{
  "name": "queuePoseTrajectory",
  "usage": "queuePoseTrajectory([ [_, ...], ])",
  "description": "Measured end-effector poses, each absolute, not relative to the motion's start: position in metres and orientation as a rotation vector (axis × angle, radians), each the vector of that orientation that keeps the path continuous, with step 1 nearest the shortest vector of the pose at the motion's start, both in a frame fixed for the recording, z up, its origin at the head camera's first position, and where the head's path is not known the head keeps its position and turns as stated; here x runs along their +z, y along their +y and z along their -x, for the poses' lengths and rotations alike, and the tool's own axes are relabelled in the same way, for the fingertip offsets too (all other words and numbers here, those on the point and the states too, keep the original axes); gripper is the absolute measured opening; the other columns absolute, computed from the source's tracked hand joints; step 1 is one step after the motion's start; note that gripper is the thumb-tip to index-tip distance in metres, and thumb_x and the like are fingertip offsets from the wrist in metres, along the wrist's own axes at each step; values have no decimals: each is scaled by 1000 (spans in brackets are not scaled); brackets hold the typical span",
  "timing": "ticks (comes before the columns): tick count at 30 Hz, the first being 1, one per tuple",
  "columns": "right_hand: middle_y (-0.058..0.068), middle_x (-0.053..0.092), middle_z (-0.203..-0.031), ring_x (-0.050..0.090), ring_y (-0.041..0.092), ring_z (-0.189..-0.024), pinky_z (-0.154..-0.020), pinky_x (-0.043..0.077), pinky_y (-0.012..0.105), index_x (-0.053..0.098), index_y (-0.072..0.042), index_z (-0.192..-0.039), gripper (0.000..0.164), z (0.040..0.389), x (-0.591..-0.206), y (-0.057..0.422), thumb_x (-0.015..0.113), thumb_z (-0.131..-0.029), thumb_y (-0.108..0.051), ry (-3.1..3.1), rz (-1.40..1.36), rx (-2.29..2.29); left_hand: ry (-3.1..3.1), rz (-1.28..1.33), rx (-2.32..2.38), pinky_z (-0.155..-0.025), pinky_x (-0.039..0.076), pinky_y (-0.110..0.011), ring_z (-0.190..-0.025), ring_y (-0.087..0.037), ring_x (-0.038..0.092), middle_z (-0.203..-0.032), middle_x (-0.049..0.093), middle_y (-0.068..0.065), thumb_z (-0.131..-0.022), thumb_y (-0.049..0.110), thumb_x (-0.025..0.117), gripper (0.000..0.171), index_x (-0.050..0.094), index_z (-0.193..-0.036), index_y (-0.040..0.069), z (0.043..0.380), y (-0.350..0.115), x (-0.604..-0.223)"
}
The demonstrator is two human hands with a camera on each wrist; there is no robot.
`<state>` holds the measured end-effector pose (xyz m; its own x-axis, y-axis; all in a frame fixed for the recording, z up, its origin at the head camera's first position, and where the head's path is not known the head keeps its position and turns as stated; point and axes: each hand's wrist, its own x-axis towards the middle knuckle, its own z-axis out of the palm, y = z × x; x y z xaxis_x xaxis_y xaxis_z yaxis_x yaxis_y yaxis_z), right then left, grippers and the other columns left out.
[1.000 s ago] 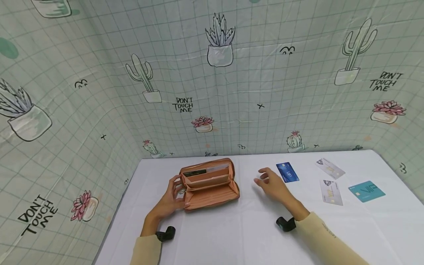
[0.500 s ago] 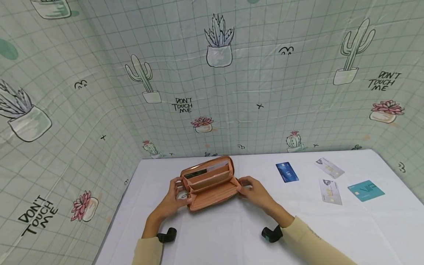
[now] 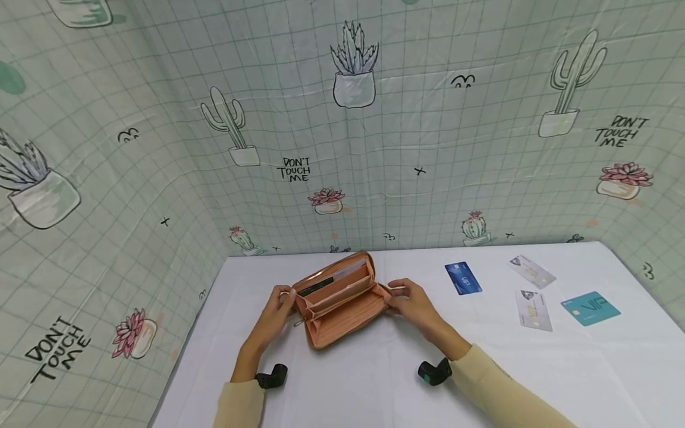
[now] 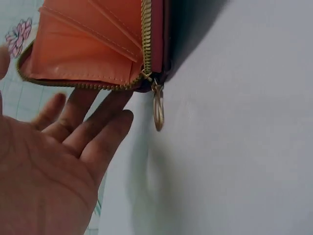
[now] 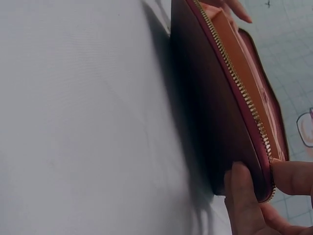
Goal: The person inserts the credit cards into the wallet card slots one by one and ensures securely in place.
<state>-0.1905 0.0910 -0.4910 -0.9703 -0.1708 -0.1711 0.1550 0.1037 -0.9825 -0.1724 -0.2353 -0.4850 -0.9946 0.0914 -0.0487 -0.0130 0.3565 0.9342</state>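
Wallet (image 3: 342, 300): we see it unzipped and spread wide, left of centre toward the far side of the white table (image 3: 353, 386), between the two hands; we cannot tell whether it rests flat or is slightly raised.
Long axis: slanted across our view, left end nearer us, right end farther off, toward the patterned backdrop (image 3: 396, 131).
Mouth: facing us, the upper panel leaning back and the lower panel lying toward our side.
Zip pull (image 4: 158, 110): gold, hanging at the left end.
Left hand (image 3: 277, 309): at the left end, fingers nearly straight and reaching behind the edge; we cannot tell whether the thumb presses.
Right hand (image 3: 414, 306): pinching the right end, thumb on the inner side, fingers curled against the dark red outside.
Slot: inside the upper panel we make out a dark insert (image 3: 317, 286) beside a pale insert (image 3: 349, 271).
Cards: right of the wallet, well apart, we count a blue card (image 3: 463, 278), two pale cards (image 3: 534, 310) and a teal card (image 3: 591, 308).
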Motion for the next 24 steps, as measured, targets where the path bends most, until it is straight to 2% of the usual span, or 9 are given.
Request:
queuePoseTrajectory([
  [2, 34, 60, -130, 72, 23, -96, -85, 62, 37, 50, 14, -139, 38, 193, -492, 91, 60, -104, 2, 2136, -5, -1971, 2529, -42, 1726, -107, 48, -51, -122, -32, 61, -129, 63, -24, -117, 31, 39, 39, 51, -132, -3, 172, -232, -485],
  [5, 34, 61, -131, 72, 22, -96, -86, 62, 36, 51, 14, -138, 36, 195, -492, 90, 59, -105, 2, 2135, -35, -1996, 2512, -27, 1743, -97, 52, -43, -111, -24, 63, -126, 66, -20, -117, 33, 37, 46, 58, -135, -5, 172, -229, -486],
  [10, 35, 60, -132, 71, 25, -102, -89, 61, 37, 49, 14, -139, 35, 201, -488, 89, 54, -108, 0, 2133, -63, -2039, 2411, -30, 1805, -85, 55, -34, -100, -15, 63, -118, 69, -16, -116, 31, 38, 47, 60, -135, -6, 171, -227, -486],
  [18, 31, 65, -126, 70, 21, -102, -92, 60, 37, 50, 13, -140, 35, 210, -486, 87, 53, -110, -3, 2127, -77, -2082, 2249, -224, 1757, -86, 61, -40, -105, -16, 69, -130, 64, -27, -115, 30, 33, 53, 47, -145, -12, 171, -230, -479],
  [24, 34, 60, -137, 68, 30, -116, -100, 57, 39, 49, 12, -145, 38, 213, -485, 86, 52, -110, -5, 2101, -66, -2088, 2150, -286, 1732, -79, 62, -40, -98, -15, 70, -117, 66, -15, -116, 33, 34, 47, 51, -131, -9, 171, -225, -474],
])
